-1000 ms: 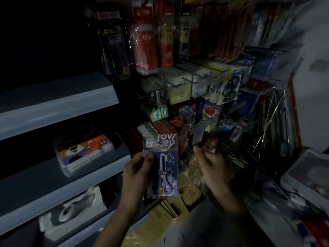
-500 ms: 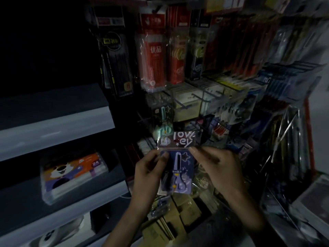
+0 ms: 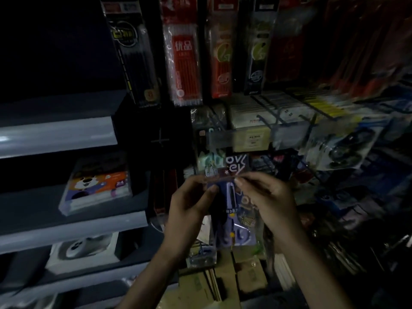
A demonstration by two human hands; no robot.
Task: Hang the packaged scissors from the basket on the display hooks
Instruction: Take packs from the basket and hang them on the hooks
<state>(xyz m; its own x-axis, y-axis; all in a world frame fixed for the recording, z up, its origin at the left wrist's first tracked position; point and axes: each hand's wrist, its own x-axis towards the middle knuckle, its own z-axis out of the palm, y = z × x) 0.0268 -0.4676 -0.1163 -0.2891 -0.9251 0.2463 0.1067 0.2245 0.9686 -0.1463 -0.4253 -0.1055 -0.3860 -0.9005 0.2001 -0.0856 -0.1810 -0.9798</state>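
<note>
A packaged pair of scissors (image 3: pixel 231 210), blue card under clear plastic with white lettering on its header, is held upright in front of the display. My left hand (image 3: pixel 189 208) pinches its left edge with thumb on the front. My right hand (image 3: pixel 265 197) pinches the upper right edge below the header. Just behind the header hangs another scissors pack (image 3: pixel 208 141) with mint handles on a display hook (image 3: pixel 214 121). No basket is in view.
Grey shelves (image 3: pixel 58 134) on the left hold a boxed crayon set (image 3: pixel 98 186). Hanging pen packs (image 3: pixel 182 59) fill the top of the display. More hooks with packaged goods (image 3: pixel 343 148) crowd the right. Cardboard boxes (image 3: pixel 234 279) lie below my hands.
My right hand came in and took the pack's right edge. Both hands then carried the pack up toward the hooks, and the view tilted upward.
</note>
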